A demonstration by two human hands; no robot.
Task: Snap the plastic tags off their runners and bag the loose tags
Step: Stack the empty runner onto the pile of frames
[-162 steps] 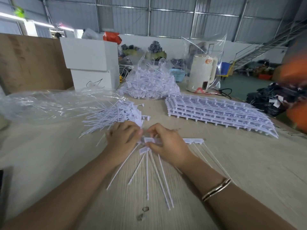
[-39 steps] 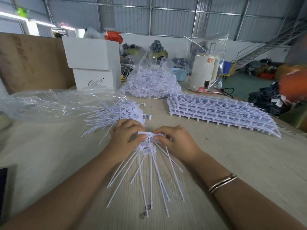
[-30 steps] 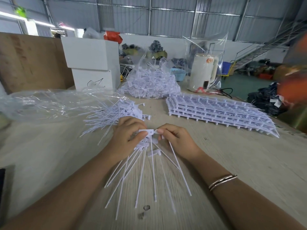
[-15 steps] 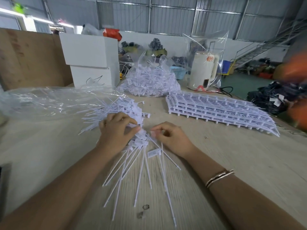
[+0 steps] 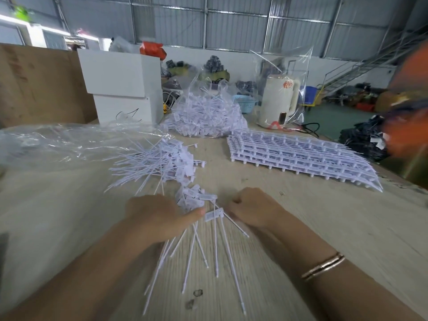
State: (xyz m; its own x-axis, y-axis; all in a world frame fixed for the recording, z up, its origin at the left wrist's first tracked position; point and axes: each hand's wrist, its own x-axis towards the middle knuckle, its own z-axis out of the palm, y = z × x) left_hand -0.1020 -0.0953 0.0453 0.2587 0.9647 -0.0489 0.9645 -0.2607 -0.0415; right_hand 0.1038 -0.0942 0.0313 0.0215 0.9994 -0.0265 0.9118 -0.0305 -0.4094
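Note:
On the wooden table, my left hand (image 5: 159, 218) is closed over a bunch of loose white tags (image 5: 192, 200), heads at my fingertips and thin tails fanned out toward me. One tag (image 5: 214, 214) lies between my hands. My right hand (image 5: 252, 209) rests beside it with fingers curled, a tag tail running under it; nothing shows in its grip. A pile of loose tags (image 5: 166, 158) lies at the mouth of a clear bag (image 5: 58, 144) to the left. Stacked runners with tags attached (image 5: 301, 156) lie at the right.
A filled clear bag of tags (image 5: 203, 117) stands behind the pile. White boxes (image 5: 125, 89) sit at the back left and a cream kettle in plastic (image 5: 280, 100) at the back. A blurred orange shape (image 5: 407, 93) moves at the right edge.
The runner strip that my hands were snapping is gone from between them. My left hand has gathered the freed tags and my right hand has drawn slightly away to the right.

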